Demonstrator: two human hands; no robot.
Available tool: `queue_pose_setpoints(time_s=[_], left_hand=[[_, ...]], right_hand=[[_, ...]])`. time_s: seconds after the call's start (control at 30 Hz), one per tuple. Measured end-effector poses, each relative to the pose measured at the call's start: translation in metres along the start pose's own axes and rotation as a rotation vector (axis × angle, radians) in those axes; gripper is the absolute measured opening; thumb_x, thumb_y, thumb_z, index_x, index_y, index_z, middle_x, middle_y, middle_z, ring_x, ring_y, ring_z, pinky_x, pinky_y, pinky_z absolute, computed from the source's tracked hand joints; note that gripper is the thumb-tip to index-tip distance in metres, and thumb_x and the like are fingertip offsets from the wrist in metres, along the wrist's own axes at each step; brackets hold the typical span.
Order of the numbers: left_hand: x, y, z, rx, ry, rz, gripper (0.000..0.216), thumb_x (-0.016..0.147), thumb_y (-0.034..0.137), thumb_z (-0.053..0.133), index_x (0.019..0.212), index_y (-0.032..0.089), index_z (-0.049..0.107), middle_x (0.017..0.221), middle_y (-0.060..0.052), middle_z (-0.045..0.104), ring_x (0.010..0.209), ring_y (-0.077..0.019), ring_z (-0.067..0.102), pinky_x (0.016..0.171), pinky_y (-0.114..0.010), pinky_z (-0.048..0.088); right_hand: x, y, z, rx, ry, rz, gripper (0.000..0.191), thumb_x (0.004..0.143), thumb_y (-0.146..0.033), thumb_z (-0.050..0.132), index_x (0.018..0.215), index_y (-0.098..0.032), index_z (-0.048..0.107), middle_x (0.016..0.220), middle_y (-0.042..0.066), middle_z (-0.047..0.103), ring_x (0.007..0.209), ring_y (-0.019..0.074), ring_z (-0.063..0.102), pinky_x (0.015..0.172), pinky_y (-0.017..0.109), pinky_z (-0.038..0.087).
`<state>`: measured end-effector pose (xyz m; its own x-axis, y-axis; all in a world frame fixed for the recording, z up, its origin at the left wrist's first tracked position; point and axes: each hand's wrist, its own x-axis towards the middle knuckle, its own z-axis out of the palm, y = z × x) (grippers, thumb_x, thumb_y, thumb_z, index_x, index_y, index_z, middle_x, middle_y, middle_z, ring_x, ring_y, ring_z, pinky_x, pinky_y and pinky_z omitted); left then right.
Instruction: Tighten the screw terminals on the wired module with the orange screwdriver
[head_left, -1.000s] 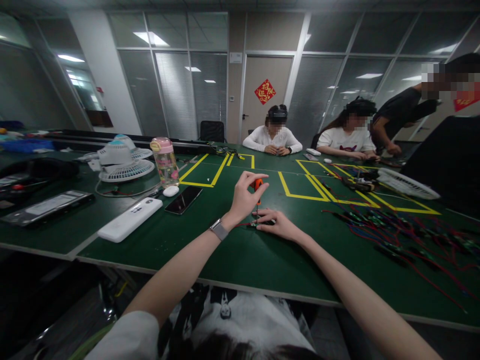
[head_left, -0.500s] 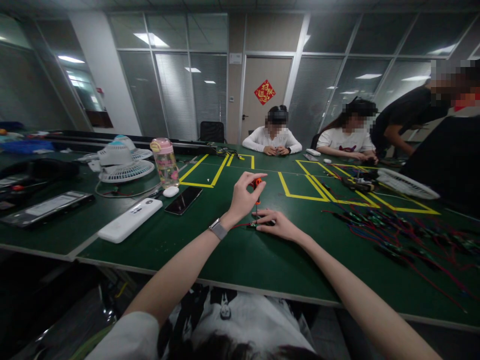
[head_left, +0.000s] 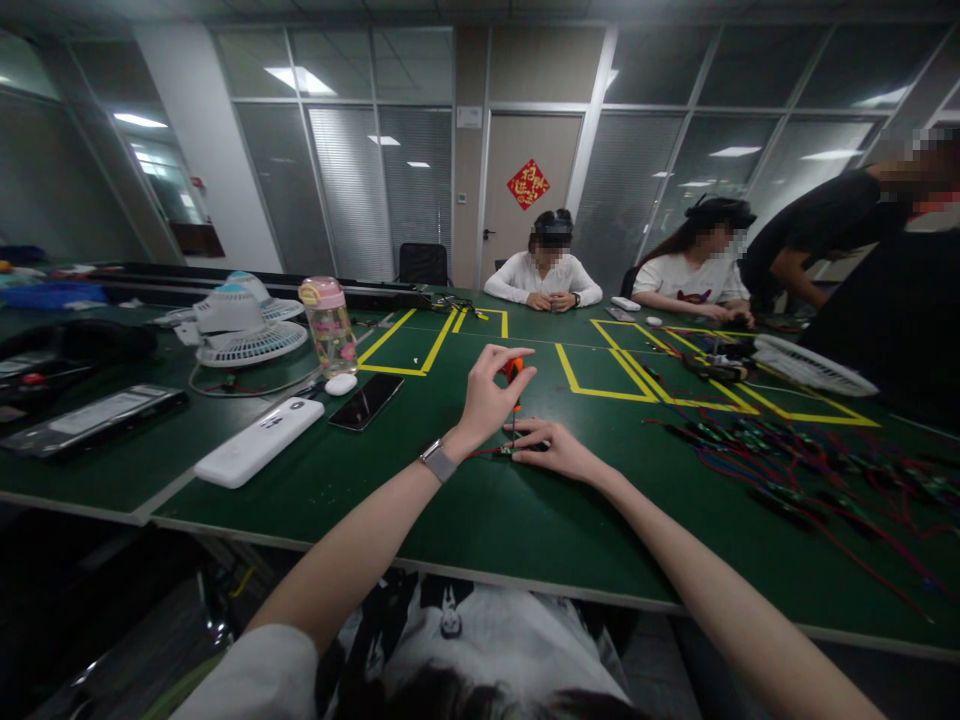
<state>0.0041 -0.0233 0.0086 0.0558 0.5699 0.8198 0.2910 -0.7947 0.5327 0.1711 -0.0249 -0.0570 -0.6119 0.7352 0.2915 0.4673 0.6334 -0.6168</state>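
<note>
My left hand (head_left: 489, 392) is closed around the orange handle of a screwdriver (head_left: 514, 370), which stands upright with its shaft pointing down. The tip meets a small green circuit board (head_left: 507, 451) lying on the table, with a red wire (head_left: 480, 453) running off to its left. My right hand (head_left: 553, 448) rests low on the table and grips the board from the right side. Its fingers cover much of the board and sit close to the screwdriver shaft.
On the left are a phone (head_left: 367, 402), a white power bank (head_left: 261, 442), a bottle (head_left: 330, 325) and white fans (head_left: 251, 335). Many wired boards (head_left: 795, 460) spread over the right side. Yellow tape (head_left: 607, 393) marks the green table. Other people (head_left: 544, 275) sit across.
The fingers of my left hand have shifted slightly on the screwdriver handle. My right hand and the circuit board have stayed in place.
</note>
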Motion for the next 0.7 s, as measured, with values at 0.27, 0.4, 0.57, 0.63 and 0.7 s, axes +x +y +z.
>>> queue_pose_setpoints(time_s=[0.27, 0.4, 0.57, 0.63, 0.7], left_hand=[[0.001, -0.0055, -0.0009, -0.146, -0.099, -0.038, 0.033, 0.094, 0.022, 0.038, 0.12, 0.021, 0.057, 0.108, -0.006, 0.063, 0.098, -0.0152, 0.059, 0.088, -0.03, 0.046], [0.0, -0.0051, 0.0009, -0.091, -0.054, -0.006, 0.028, 0.089, 0.026, 0.051, 0.114, 0.02, 0.061, 0.097, -0.005, 0.063, 0.085, -0.0135, 0.058, 0.079, -0.027, 0.048], [0.0004, -0.0006, -0.0005, -0.031, -0.063, 0.013, 0.025, 0.087, 0.027, 0.055, 0.11, 0.022, 0.064, 0.095, -0.004, 0.057, 0.086, -0.0129, 0.056, 0.08, -0.025, 0.046], [0.0008, -0.0005, -0.0015, -0.054, -0.087, 0.0, 0.028, 0.091, 0.024, 0.047, 0.114, 0.022, 0.062, 0.102, -0.005, 0.059, 0.093, -0.0137, 0.056, 0.084, -0.026, 0.045], [0.0011, -0.001, -0.0023, -0.086, -0.103, -0.003, 0.031, 0.093, 0.02, 0.039, 0.117, 0.021, 0.06, 0.109, -0.005, 0.061, 0.101, -0.0146, 0.056, 0.09, -0.027, 0.043]], right_hand=[[0.0009, 0.002, 0.0015, -0.004, 0.011, -0.022, 0.027, 0.077, -0.041, 0.066, 0.098, -0.025, 0.073, 0.123, 0.01, 0.062, 0.119, 0.0269, 0.053, 0.105, 0.048, 0.034], [0.0005, -0.0001, 0.0012, 0.003, 0.008, -0.011, 0.027, 0.078, -0.042, 0.065, 0.097, -0.026, 0.073, 0.124, 0.009, 0.061, 0.119, 0.0276, 0.053, 0.105, 0.049, 0.034], [0.0003, -0.0032, 0.0005, 0.003, 0.008, -0.006, 0.03, 0.077, -0.042, 0.065, 0.103, -0.027, 0.071, 0.123, 0.009, 0.062, 0.119, 0.0274, 0.053, 0.106, 0.05, 0.032], [0.0003, -0.0024, 0.0007, 0.002, 0.009, -0.014, 0.032, 0.077, -0.041, 0.066, 0.105, -0.026, 0.07, 0.123, 0.009, 0.062, 0.119, 0.027, 0.053, 0.107, 0.049, 0.031], [0.0003, -0.0011, 0.0009, 0.006, 0.011, -0.022, 0.031, 0.077, -0.042, 0.066, 0.103, -0.025, 0.071, 0.123, 0.009, 0.062, 0.119, 0.0271, 0.053, 0.107, 0.049, 0.032]])
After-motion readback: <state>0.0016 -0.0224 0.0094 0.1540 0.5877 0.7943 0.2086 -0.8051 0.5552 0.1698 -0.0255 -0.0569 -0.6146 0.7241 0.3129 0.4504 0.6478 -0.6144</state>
